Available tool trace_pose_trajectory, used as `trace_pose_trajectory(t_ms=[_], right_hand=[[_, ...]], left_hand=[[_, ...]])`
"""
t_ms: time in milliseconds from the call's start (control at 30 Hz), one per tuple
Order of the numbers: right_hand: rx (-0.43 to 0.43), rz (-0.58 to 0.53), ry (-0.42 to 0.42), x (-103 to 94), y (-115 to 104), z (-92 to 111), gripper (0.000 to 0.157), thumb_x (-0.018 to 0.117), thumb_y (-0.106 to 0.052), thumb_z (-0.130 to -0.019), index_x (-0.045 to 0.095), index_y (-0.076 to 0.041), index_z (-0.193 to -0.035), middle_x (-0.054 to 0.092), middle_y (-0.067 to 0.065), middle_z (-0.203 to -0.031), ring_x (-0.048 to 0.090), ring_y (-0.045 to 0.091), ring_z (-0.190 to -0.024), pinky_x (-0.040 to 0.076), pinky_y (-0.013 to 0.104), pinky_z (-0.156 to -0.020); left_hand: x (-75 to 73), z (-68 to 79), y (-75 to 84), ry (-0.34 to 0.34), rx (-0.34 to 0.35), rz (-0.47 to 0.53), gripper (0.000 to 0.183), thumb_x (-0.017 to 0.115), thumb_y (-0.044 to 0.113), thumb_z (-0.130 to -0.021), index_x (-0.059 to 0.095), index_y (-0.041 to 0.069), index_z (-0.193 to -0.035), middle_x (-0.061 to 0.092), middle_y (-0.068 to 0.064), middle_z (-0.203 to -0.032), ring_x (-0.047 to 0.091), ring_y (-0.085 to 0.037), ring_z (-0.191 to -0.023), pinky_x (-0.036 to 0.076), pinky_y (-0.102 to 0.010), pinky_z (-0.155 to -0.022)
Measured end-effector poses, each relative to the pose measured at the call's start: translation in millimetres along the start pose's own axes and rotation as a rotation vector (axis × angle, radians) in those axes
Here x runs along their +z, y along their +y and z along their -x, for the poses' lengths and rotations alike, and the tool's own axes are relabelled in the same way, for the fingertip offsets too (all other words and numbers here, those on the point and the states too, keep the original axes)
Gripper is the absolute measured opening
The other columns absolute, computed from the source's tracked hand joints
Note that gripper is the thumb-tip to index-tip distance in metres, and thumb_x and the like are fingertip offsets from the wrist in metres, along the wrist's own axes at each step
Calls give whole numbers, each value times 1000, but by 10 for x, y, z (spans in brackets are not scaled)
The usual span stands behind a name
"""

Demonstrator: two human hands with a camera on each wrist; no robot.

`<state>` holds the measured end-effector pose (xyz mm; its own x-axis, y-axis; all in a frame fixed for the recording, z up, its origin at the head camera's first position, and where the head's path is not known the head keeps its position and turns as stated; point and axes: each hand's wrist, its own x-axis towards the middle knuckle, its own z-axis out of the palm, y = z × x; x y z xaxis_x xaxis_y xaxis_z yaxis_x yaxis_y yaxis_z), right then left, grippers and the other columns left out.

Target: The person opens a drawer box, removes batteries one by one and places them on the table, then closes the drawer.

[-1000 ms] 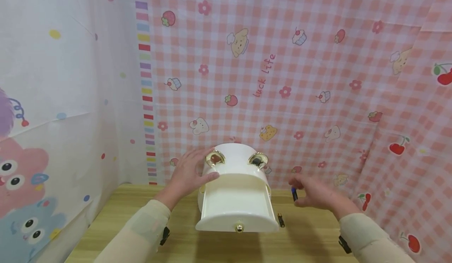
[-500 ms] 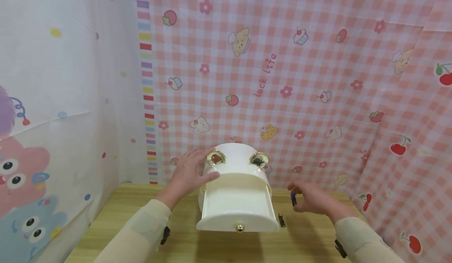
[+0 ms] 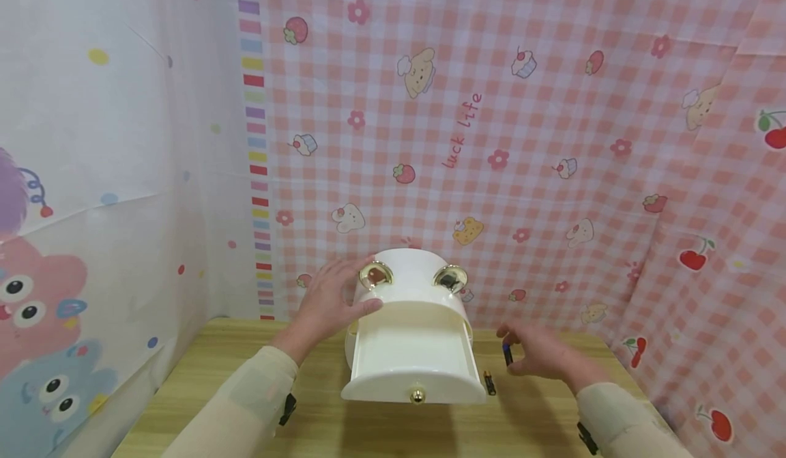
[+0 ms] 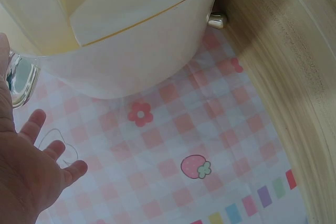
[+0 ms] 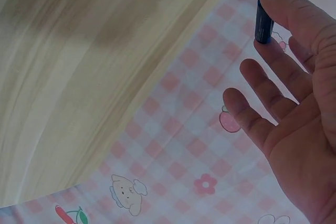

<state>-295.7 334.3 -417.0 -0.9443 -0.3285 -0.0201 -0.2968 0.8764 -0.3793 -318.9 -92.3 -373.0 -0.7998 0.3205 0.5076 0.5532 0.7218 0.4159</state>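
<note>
A white storage box (image 3: 410, 274) with two gold-rimmed eyes stands on the table, its drawer (image 3: 414, 352) pulled out toward me. The drawer has a gold knob (image 3: 417, 396), and its bare floor shows. My left hand (image 3: 327, 302) rests at the box's left side, thumb on the front rim near one eye; in the left wrist view its fingers (image 4: 71, 170) are spread. To the right of the box, my right hand (image 3: 543, 354) pinches a dark battery (image 5: 263, 23) with a blue end, upright between thumb and fingertip. Another battery (image 3: 488, 382), black and copper, lies beside the drawer.
The wooden table (image 3: 227, 376) runs under the box. A pink checked cloth (image 3: 522, 137) hangs behind it, and a white printed cloth (image 3: 123, 137) hangs at the left. Dark wrist devices show below both sleeves.
My right hand, with the battery in its pinch, has shifted slightly left and nearer, toward the drawer. The left hand, box and loose battery have stayed in place.
</note>
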Motion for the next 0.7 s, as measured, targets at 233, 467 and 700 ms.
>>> trace_pose_trajectory(t_ms=[233,467,700], right_hand=[[-32,-25,-8,124,71,-8,57,94,-5,-74,67,-6,-125,74,15,-125,71,37,-117,60,58,-102],[-63,-36,-21,303,163,-18,56,93,-2,-74,66,-1,-124,75,16,-119,71,38,-112,60,60,-100],[-57,-70,-21,431,250,-25,57,90,0,-73,66,-1,-124,76,18,-116,71,39,-111,58,63,-101]], left_hand=[[3,-6,1,1,3,3,85,81,56,-91,46,28,-163,56,-6,-162,39,-39,-159,23,-67,-132],[1,-5,7,2,-1,7,85,81,56,-91,46,29,-163,56,-5,-161,39,-39,-159,23,-69,-132],[5,1,5,2,-3,6,85,82,55,-91,46,29,-163,56,-6,-161,39,-39,-159,23,-68,-132]])
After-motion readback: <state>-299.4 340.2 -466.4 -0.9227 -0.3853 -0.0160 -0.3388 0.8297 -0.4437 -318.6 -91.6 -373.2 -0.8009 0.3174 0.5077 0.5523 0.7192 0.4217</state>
